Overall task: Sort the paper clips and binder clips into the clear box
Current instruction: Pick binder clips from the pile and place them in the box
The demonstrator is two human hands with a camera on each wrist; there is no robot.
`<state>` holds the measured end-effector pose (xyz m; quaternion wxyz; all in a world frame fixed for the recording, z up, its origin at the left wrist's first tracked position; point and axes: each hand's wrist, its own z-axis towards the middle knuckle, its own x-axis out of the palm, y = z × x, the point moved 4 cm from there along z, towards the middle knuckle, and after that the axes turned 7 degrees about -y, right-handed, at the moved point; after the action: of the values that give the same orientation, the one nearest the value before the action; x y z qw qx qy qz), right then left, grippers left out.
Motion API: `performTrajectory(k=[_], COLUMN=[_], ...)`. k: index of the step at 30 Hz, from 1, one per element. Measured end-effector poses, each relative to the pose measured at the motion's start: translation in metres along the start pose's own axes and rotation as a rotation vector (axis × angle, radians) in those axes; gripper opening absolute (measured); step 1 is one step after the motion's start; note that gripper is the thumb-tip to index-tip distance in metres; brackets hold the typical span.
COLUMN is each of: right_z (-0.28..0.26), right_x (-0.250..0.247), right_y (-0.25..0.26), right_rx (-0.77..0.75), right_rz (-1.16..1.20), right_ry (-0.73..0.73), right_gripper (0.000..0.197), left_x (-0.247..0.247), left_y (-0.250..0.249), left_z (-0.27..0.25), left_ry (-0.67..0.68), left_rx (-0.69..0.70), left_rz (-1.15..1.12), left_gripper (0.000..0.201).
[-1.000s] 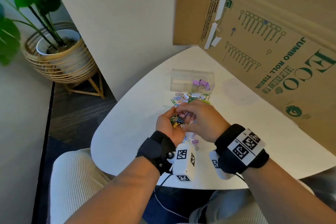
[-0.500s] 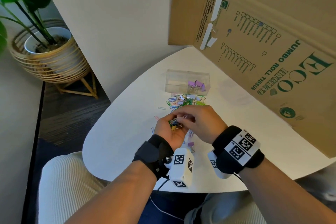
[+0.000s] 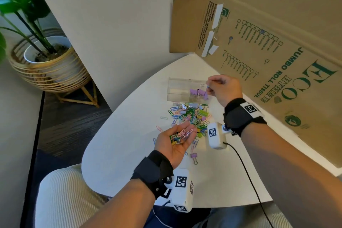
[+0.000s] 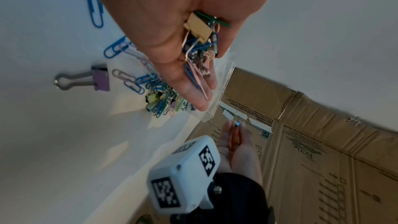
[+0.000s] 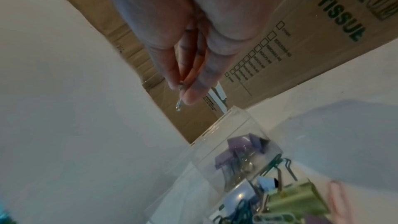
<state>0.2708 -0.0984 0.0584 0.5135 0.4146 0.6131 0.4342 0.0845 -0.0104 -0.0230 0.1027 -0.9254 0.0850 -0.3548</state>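
A clear box (image 3: 185, 89) is seen standing on the white table (image 3: 129, 153), close to the cardboard carton (image 3: 277, 52) that leans behind it. Several purple binder clips (image 3: 198, 93) lie inside the box at its carton end; the rest of the box cannot be read through the plastic.

The right hand (image 3: 224, 89) is held over the carton end of the box, its thumb and fingertips (image 5: 194, 91) pressed together on a small binder clip (image 3: 205, 85) by its wire handle. Only the handle's tip is shown clearly in the right wrist view; the clip's colour cannot be told with certainty.

The left hand (image 3: 175, 140) is held palm up, on the side of the box away from the carton, above the table. Its fingers are only loosely curved, and a small heap of clips (image 3: 180, 136) is cradled in the palm: pink, blue and green paper clips and a yellow binder clip (image 4: 199, 27).

Between the cupped hand and the box, a loose pile of coloured clips (image 3: 190, 114) is spread on the table, touching the box's near wall. A single purple binder clip (image 3: 194, 156) lies apart from the pile, farther from the box, near the left wrist. A potted plant (image 3: 44, 57) is seen on the floor, well apart from the box.
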Motion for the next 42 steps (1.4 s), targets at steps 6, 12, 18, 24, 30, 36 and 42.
performTrajectory(k=[6, 12, 18, 24, 30, 36, 42], right_z=[0.005, -0.071, -0.112, -0.116, -0.106, -0.093, -0.03], right_x=[0.008, 0.007, 0.015, 0.023, 0.013, -0.002, -0.017], right_y=[-0.005, 0.018, 0.014, 0.005, 0.003, -0.002, -0.011], right_rx=[-0.099, -0.317, -0.443, -0.53, -0.378, -0.168, 0.005], right_rz=[-0.415, -0.446, -0.718, -0.798, -0.455, -0.143, -0.1], right_ry=[0.112, 0.411, 0.641, 0.686, 0.567, 0.397, 0.013], right_gripper=[0.035, 0.009, 0.035, 0.018, 0.015, 0.011, 0.015], left_x=[0.002, 0.01, 0.013, 0.013, 0.012, 0.011, 0.003], left_y=[-0.013, -0.011, -0.006, -0.005, -0.008, -0.007, -0.004], left_z=[-0.003, -0.006, -0.006, -0.008, -0.007, -0.004, -0.003], left_ry=[-0.001, 0.01, 0.021, 0.041, 0.028, 0.055, 0.062], left_rx=[0.027, 0.061, 0.067, 0.041, 0.011, 0.012, 0.004], left_rz=[-0.043, -0.017, -0.014, -0.061, -0.099, -0.079, -0.023], left_gripper=[0.033, 0.036, 0.041, 0.039, 0.037, 0.038, 0.04])
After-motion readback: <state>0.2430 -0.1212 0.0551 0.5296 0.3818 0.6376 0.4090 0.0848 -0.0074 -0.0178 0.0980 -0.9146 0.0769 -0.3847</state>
